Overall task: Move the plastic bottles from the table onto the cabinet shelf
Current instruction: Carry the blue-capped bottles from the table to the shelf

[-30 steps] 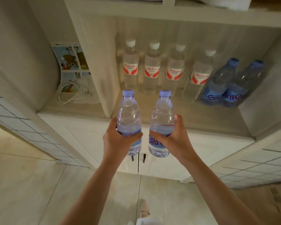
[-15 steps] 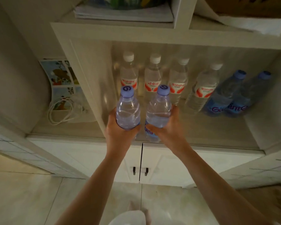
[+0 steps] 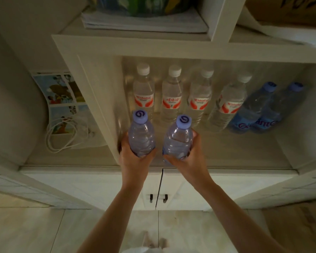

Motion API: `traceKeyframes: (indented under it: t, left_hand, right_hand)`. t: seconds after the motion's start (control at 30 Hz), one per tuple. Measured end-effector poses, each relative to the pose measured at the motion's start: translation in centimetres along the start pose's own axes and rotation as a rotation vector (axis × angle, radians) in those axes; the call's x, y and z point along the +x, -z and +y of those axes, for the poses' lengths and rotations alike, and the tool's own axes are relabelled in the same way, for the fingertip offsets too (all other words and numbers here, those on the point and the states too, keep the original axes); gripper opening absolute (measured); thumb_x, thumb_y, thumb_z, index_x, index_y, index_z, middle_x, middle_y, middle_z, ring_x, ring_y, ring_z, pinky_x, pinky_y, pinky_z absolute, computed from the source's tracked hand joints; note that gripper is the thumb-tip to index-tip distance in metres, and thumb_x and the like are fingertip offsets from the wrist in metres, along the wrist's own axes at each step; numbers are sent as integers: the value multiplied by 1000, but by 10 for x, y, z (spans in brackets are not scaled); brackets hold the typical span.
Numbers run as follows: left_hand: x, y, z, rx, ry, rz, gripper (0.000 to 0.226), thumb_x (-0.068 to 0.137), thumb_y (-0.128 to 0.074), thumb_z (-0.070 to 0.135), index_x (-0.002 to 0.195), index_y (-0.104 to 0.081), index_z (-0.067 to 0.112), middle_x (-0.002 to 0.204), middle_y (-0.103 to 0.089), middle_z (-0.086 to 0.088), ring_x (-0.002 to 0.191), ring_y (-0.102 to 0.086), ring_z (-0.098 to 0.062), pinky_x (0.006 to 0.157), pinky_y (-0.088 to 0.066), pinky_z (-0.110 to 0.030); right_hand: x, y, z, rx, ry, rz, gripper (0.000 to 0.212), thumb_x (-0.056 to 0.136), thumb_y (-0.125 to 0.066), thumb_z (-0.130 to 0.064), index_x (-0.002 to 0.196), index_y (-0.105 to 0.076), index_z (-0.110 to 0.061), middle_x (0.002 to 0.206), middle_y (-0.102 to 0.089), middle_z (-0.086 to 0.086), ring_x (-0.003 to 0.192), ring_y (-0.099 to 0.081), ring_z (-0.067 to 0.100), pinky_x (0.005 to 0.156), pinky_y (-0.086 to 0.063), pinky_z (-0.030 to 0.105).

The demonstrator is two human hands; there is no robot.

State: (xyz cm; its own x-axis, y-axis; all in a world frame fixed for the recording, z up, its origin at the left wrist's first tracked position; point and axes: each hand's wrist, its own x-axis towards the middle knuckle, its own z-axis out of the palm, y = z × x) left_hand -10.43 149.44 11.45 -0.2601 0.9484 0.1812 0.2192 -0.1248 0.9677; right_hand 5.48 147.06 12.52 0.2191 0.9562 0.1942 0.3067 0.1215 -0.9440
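My left hand point(image 3: 133, 161) grips a clear bottle with a purple cap point(image 3: 141, 137) around its lower body. My right hand point(image 3: 188, 161) grips a second purple-capped bottle point(image 3: 178, 140) the same way. Both bottles are upright, side by side, over the front of the cabinet shelf point(image 3: 226, 152); their bases are hidden by my hands. At the back of the shelf stand several white-capped bottles with red labels point(image 3: 171, 95) in a row. Two blue-labelled bottles with purple caps point(image 3: 254, 110) stand to their right.
A divider panel point(image 3: 93, 99) bounds the shelf on the left; beyond it lie a coiled white cable point(image 3: 62, 136) and picture cards point(image 3: 62, 92). Stacked papers point(image 3: 144, 22) sit on the upper shelf. Closed cabinet doors with dark handles point(image 3: 158, 198) are below.
Both hands have carried the two bottles forward, from in front of the cabinet to over the front of the shelf. The view has moved closer and tilted up.
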Motion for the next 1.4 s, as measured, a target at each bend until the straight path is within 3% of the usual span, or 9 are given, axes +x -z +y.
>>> traceKeyframes:
  t: [0.1,0.23,0.37,0.6,0.77,0.93,1.17,1.27,1.4]
  left_hand:
    - [-6,3,-5,26,-57,-51,80,65,-88,15,133,-46,16,124,-60,11,116,-59,-9,98,-52,-34]
    - [-10,8,-15,60,-92,-101,92,67,-85,3,143,-35,18,127,-44,41,124,-51,1,101,-48,-21]
    - [-8,3,-13,59,-107,-73,88,72,-84,10,144,-34,18,132,-43,35,127,-50,-3,102,-48,-25]
    - [7,-14,-8,41,-8,-27,87,75,-82,21,146,-31,22,135,-54,12,120,-54,0,93,-48,-11]
    - [22,-24,-7,23,27,-29,86,77,-80,20,146,-29,23,139,-52,9,121,-53,-1,92,-44,-7]
    - [32,-27,-12,26,24,-40,86,79,-79,15,148,-27,20,143,-48,7,127,-50,-3,98,-40,-7]
    - [40,-29,-10,15,79,-63,88,80,-78,14,149,-24,24,146,-46,7,130,-47,-4,108,-43,-29]
    - [43,-29,-11,15,86,-66,89,79,-78,14,149,-24,24,146,-46,6,131,-47,-5,109,-42,-32]
    - [43,-27,-9,4,103,-79,90,79,-78,12,150,-24,24,148,-44,7,131,-45,-2,106,-40,-20]
  right_hand:
    - [-8,0,6,-9,4,14,91,62,-88,-9,133,-34,-27,125,-54,-6,112,-60,8,84,-54,23]
    - [-15,-4,19,-41,-14,23,88,66,-87,-21,136,-35,-19,128,-54,-4,116,-59,14,88,-57,39]
    - [-7,-8,25,-54,-29,7,83,66,-87,-21,133,-38,-14,126,-56,1,114,-60,17,87,-57,42]
    - [25,-19,27,-81,-18,-9,84,68,-86,-22,135,-36,-17,126,-56,2,114,-60,14,88,-56,35]
    - [48,-27,24,-112,46,11,78,68,-87,-19,130,-41,-8,118,-55,2,104,-59,12,76,-44,3]
    - [62,-31,27,-113,30,11,81,68,-86,-22,133,-39,-13,123,-57,3,108,-59,13,79,-45,4]
    - [64,-31,33,-113,-17,11,85,67,-86,-28,135,-35,-19,128,-57,3,114,-61,15,88,-56,39]
    - [64,-31,34,-125,-40,15,85,67,-86,-29,135,-35,-19,127,-58,3,113,-61,15,87,-56,42]
    - [63,-31,36,-124,-59,18,85,67,-85,-31,136,-36,-21,127,-59,1,113,-62,14,87,-56,42]
